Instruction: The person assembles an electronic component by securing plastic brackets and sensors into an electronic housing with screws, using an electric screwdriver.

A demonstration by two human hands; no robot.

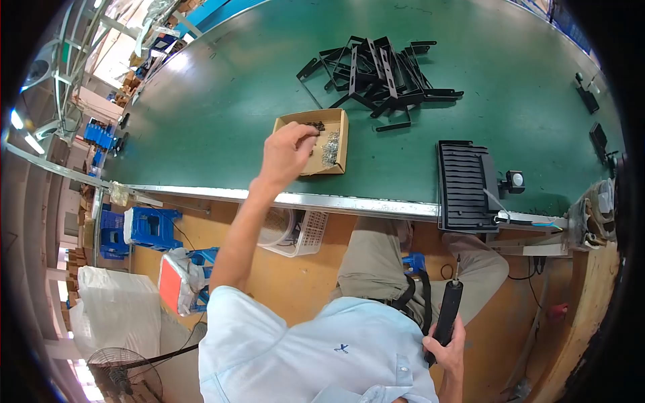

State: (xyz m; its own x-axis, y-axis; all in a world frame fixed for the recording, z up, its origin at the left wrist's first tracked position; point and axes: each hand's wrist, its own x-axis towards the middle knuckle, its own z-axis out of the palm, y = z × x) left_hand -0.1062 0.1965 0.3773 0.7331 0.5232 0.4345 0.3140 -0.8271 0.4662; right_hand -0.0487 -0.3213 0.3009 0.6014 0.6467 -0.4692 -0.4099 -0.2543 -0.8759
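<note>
My left hand (287, 149) reaches into a shallow cardboard box (342, 151) on the green table. Its fingers are curled together beside a small heap of dark screws (318, 126); whatever lies between the fingertips is hidden. Silvery small hardware (330, 149) fills the box's right side. Low by my lap, my right hand (449, 348) is wrapped round a black electric screwdriver (449, 309), its bit pointing up. A black finned floodlight housing (462, 188) lies at the table's front edge, with a small sensor-like block (514, 180) on its right side.
A tangled pile of black metal brackets (383, 77) lies beyond the box. Small black parts (587, 97) sit at the right edge of the green table (222, 121). Under the table are a white basket (310, 234) and blue stools (149, 228); a fan (121, 376) stands lower left.
</note>
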